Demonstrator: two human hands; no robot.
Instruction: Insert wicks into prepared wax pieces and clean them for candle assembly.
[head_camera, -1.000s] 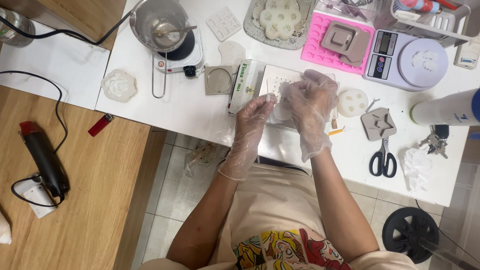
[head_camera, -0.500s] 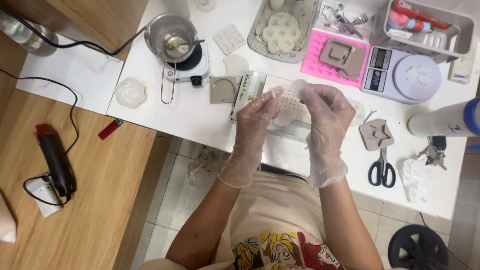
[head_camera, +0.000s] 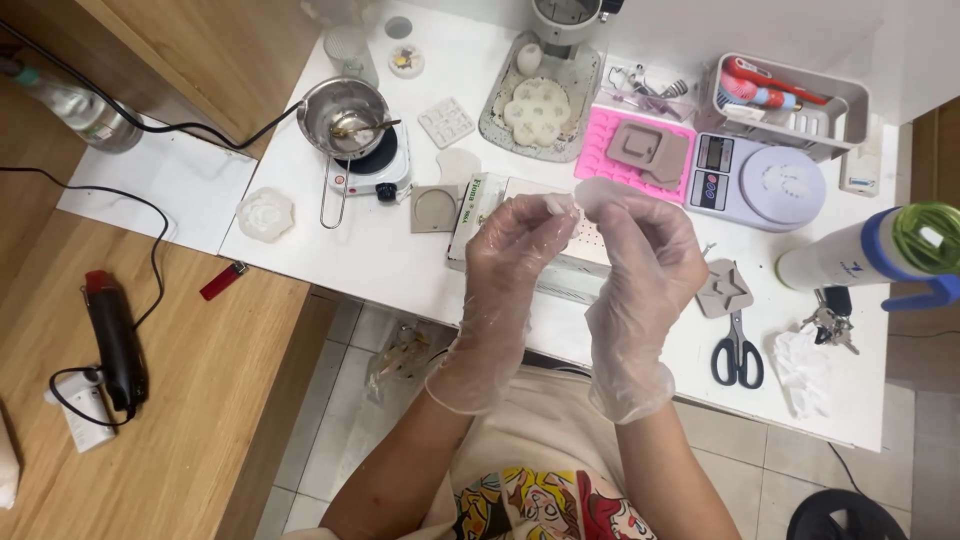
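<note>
Looking down from the head camera, you have both gloved hands raised together over the white table. Your left hand and right hand meet at the fingertips, pinched shut on a small translucent piece; whether it is a bit of film or the loose tip of a glove, I cannot tell. It sits in the air above the perforated white tray, just in front of the pink silicone mould.

By my reading, you are peeling or pulling that piece, so the next move calls for a steady left pinch while the right draws slowly, since the thin film looks apt to tear.

Around you: a small metal pot on its hotplate at the left, a digital scale at the right, scissors near your right wrist.
</note>
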